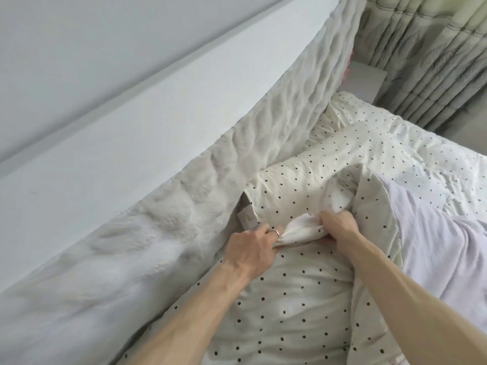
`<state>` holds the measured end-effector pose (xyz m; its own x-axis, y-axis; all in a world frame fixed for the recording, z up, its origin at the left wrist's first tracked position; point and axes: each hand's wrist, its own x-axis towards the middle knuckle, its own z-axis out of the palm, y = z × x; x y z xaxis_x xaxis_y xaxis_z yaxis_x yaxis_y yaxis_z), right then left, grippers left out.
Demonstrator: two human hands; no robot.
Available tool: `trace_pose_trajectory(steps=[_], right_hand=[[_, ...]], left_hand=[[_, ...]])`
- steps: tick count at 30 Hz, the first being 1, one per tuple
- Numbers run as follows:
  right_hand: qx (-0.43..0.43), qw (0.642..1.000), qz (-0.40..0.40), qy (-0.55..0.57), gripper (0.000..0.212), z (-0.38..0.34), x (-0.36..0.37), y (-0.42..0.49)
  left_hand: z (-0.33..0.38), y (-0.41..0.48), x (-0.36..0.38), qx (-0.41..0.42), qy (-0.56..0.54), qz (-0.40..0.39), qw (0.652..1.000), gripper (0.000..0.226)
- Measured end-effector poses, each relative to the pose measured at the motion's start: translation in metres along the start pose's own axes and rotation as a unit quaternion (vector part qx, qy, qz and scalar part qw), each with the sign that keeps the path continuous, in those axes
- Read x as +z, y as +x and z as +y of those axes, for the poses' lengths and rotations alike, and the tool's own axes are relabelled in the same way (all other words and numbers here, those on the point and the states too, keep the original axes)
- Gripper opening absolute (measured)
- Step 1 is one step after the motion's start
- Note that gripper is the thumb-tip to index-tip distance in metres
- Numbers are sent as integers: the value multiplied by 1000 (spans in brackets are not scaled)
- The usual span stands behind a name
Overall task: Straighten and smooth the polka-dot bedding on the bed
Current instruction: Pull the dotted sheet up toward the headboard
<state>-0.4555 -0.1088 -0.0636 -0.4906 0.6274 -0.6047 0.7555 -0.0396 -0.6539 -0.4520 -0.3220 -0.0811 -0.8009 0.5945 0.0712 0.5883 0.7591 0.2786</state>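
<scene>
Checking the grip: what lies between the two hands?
A bunched fold of cream black-dotted bedding spans from the left hand to the right hand, both pinching it; head view.

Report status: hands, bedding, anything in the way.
Left hand and right hand both gripping one bunched fold of polka-dot bedding. Bedding rumpled, edge turned back, pale sheet exposed. Nothing blocking.

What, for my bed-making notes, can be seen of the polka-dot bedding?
The polka-dot bedding is cream, crinkled cloth with small dark dots, soft-looking. It lies rumpled on the bed, one edge turned back to show a plain greyish underside, a small label at its corner beside the fluffy white cover. The left grip and right grip each hold a bunched white fold of it. A plain pale sheet lies beside it.
</scene>
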Motion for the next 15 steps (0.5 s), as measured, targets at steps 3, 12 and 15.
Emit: trace_pose_trajectory(steps=[3,12,15], right_hand=[[-87,982,41,162,22,-49,-2,-23],[-182,949,-239,-94,91,-27,126,-13],[-279,937,-117,-176,85,1,129,-19]], left_hand=[[-14,4,-41,9,25,103,994,38],[-66,-7,-44,-153,98,75,980,41],[-47,-73,1,-116,0,113,987,38]])
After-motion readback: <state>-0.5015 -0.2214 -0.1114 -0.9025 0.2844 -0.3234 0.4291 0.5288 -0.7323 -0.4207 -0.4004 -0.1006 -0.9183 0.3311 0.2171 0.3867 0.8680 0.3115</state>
